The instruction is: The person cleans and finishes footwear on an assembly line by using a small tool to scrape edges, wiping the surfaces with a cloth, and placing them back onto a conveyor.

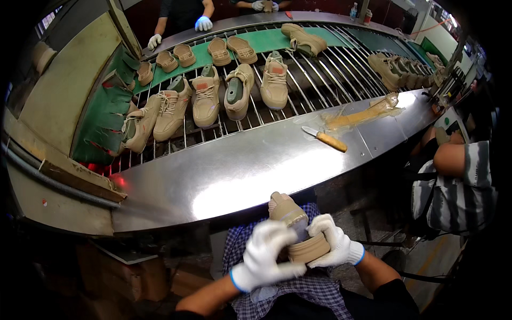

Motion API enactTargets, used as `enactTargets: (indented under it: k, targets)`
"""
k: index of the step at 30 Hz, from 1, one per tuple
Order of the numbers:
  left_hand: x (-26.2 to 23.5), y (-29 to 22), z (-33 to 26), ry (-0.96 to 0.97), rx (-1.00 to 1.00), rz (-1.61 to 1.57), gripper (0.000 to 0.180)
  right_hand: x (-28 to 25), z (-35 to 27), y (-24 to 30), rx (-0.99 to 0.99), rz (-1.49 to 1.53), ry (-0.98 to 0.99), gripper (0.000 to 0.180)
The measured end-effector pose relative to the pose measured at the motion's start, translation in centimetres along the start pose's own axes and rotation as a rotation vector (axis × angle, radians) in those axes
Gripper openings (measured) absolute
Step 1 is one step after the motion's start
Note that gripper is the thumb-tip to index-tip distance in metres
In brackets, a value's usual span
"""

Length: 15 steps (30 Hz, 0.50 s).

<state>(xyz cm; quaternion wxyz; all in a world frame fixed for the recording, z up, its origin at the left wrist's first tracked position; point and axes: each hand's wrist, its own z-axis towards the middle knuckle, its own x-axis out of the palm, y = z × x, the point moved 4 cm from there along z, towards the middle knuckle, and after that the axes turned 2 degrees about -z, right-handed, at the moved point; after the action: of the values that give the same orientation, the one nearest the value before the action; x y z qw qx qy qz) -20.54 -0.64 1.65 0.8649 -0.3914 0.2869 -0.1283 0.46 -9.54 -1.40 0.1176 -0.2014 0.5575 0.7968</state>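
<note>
A tan shoe [288, 213] is held over my lap, tilted, its far end reaching toward the metal table edge. Its near end shows a thick, grooved tan band [309, 248], which looks like a sole edge; I cannot tell whether it is joined to the rest. My right hand [332, 242], in a white knit glove, is closed around the right side of the shoe. On the left, my gloved left hand [266, 257] is blurred by motion, its thumb and fingers apart around the near left side. Whether it touches the shoe is unclear.
Tan shoes [205, 98] stand on the roller conveyor [325, 74], with loose soles [218, 50] on a green strip behind. A wooden-handled knife [330, 141] lies on the metal ledge [256, 162] beside dried glue [362, 113]. Other people's gloved hands [203, 23] are across; someone sits at right.
</note>
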Motion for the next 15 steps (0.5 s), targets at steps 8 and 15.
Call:
enactTargets:
  k: [8, 15]
  targets:
    - [1.2, 0.4, -3.8, -0.133, -0.224, 0.044, 0.072, 0.3, 4.1, 1.5, -0.094, -0.052, 0.005, 0.078]
    - [0.4, 3.7, -2.7, -0.117, -0.252, -0.132, 0.069, 0.6, 5.9, -1.0, -0.044, 0.057, 0.037, 0.086]
